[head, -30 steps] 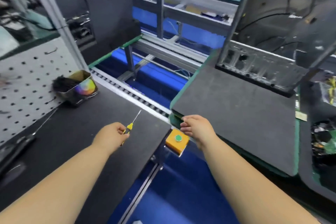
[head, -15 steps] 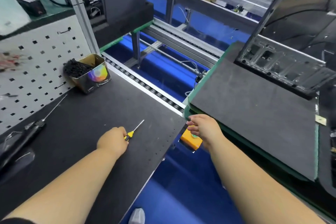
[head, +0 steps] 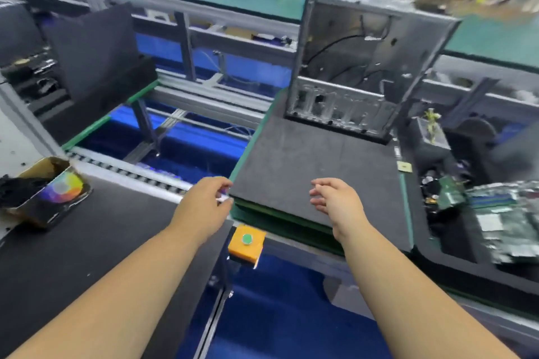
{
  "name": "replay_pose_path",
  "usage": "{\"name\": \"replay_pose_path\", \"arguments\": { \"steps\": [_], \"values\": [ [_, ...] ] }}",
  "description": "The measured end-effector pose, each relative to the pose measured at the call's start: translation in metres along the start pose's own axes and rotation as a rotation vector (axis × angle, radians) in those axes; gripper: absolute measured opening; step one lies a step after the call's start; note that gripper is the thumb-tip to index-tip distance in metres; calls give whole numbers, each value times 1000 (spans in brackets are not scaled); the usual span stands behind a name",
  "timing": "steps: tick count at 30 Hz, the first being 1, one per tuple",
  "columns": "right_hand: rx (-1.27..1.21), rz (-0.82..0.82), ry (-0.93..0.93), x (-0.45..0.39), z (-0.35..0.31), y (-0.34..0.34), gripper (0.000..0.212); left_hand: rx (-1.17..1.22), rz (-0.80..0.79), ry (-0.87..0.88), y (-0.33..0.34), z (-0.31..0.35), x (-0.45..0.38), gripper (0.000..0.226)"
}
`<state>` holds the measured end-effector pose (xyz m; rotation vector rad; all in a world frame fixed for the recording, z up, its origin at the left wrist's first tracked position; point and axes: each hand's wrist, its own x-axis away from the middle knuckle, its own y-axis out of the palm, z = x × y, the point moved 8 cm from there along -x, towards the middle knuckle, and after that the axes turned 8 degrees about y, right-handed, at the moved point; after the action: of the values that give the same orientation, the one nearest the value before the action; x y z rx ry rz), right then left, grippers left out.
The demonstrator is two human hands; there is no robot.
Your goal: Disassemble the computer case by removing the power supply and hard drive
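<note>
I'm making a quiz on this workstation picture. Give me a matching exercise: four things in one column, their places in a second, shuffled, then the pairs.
Things:
1. computer case
2. orange button box
3. tin with the colour wheel
4. circuit boards

Places:
A. far right, in a dark tray
B. far end of the grey foam pallet, standing upright
C. left, on the black mat
D. below the pallet's near edge, between the forearms

Pairs: 1-B, 2-D, 3-C, 4-A

Both arms outstretched, left hand and right hand loosely curled
</note>
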<state>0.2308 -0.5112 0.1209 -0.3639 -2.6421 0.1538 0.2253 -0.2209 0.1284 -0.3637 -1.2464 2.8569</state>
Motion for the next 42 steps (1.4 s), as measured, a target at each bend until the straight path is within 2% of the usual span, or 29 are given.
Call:
{"name": "replay_pose_path", "arguments": {
  "steps": [3,6,13,18,22,25,36,42],
  "values": [
    [-40,93,-60,6,-15,-63,20,44,-20,169,18,58,-23,31],
    [-59,170,-113,17,-20,-119,19,44,-42,247,40,88,-32,31],
    [-20,193,-121,12,-1,-179,16,3,-129,155,98,87,-38,31],
    [63,86,-68,-18,23,-166,18,-74,-177,-58,122,38,-19,31],
    [106,16,-27,-39,36,-141,18,-215,-311,-282,129,-16,18,37],
    [103,-15,-10,-45,40,-121,18,-267,-403,-364,132,-41,38,43],
    [78,-38,15,-36,34,-63,17,-386,-604,-253,139,-49,36,49],
    [67,0,46,-28,38,-62,15,-421,-612,-215,142,-47,34,46]
  ]
}}
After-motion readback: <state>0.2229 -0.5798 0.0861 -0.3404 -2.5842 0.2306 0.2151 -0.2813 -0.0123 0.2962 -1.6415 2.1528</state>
